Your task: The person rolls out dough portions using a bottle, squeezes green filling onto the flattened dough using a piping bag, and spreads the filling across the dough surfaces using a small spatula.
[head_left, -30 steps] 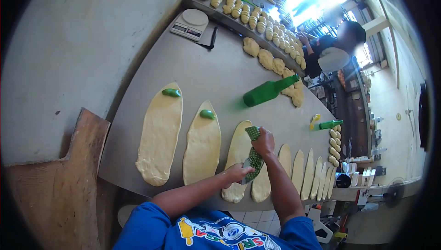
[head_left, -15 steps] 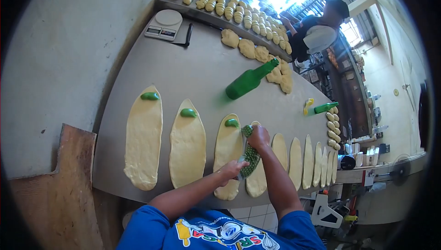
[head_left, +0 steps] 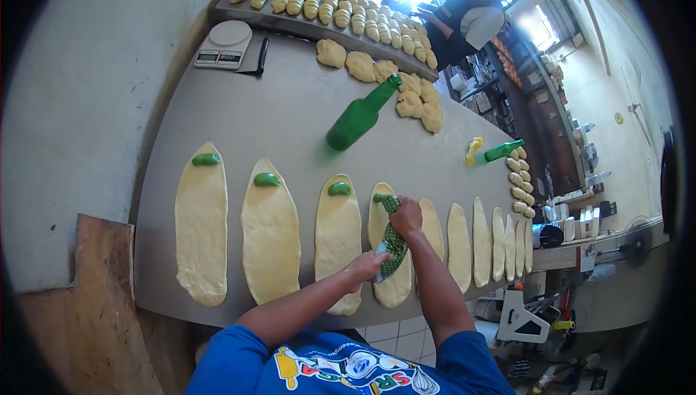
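Observation:
A green-and-white patterned piping bag [head_left: 392,248] is in both my hands, over the fourth flattened dough strip [head_left: 391,292] from the left. My right hand [head_left: 407,216] is closed round the bag near its nozzle end. My left hand [head_left: 365,268] grips its near end. A little green filling [head_left: 378,197] shows at the nozzle, at the strip's far end. Three strips to the left each bear a green dollop near the far tip: a left strip [head_left: 201,235], a middle strip [head_left: 271,243] and a strip [head_left: 338,243] beside my left hand.
Several bare dough strips [head_left: 458,250] continue rightward. A green bottle [head_left: 362,113] lies mid-table, near dough lumps [head_left: 360,66]. A kitchen scale [head_left: 224,44] sits far left. Rolled dough pieces [head_left: 341,15] fill a tray. A second bottle [head_left: 504,150] is at right; a person [head_left: 464,18] stands behind.
The view has shifted, so the table's contents appear further left. My hands with the piping bag have gone to the fourth strip's far end, where green filling now shows.

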Demonstrator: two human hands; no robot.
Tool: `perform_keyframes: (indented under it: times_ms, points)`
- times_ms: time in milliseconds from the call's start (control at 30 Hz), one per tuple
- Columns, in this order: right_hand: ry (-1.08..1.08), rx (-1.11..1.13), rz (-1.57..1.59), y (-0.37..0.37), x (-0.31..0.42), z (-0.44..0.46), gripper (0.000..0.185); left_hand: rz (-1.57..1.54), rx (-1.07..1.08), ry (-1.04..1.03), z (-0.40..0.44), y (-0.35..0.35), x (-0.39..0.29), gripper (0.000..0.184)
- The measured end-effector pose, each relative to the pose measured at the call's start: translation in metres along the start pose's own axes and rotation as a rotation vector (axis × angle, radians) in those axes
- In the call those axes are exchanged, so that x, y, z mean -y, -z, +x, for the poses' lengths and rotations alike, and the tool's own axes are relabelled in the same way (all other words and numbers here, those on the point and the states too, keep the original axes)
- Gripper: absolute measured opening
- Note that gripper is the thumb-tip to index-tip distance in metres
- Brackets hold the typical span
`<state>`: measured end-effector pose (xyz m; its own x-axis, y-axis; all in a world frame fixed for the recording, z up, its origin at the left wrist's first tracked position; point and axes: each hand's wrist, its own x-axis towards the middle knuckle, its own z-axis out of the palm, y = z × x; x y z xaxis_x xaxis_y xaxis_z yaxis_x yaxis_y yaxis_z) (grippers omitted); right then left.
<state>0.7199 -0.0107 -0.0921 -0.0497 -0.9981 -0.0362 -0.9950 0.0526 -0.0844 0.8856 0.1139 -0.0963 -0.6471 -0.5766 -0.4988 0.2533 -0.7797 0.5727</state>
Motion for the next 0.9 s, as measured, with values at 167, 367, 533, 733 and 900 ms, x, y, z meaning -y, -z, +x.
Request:
perform_keyframes:
  times_ms: [167, 367, 533, 733, 900]
  points:
    - [-0.038, 0.008, 0.018, -0.001, -0.011, 0.003, 0.018, -0.040, -0.027, 0.014, 0.011, -0.004, 0.004, 0.036]
    - [-0.141, 0.008, 0.094, 0.020, -0.047, -0.016, 0.018, 0.072, 0.023, 0.005, 0.017, -0.027, 0.011, 0.035]
    - [-0.222, -0.131, 0.136, 0.053, -0.102, -0.047, 0.020, 0.169, 0.075, 0.002, 0.036, -0.074, 0.021, 0.036]
    - [-0.109, -0.100, 0.105, 0.032, -0.144, -0.018, 0.022, 0.194, 0.002, -0.005, 0.068, -0.108, 0.025, 0.036]
    - [0.016, 0.051, 0.138, 0.013, -0.166, -0.004, 0.024, 0.149, -0.116, 0.003, 0.099, -0.124, 0.050, 0.036]
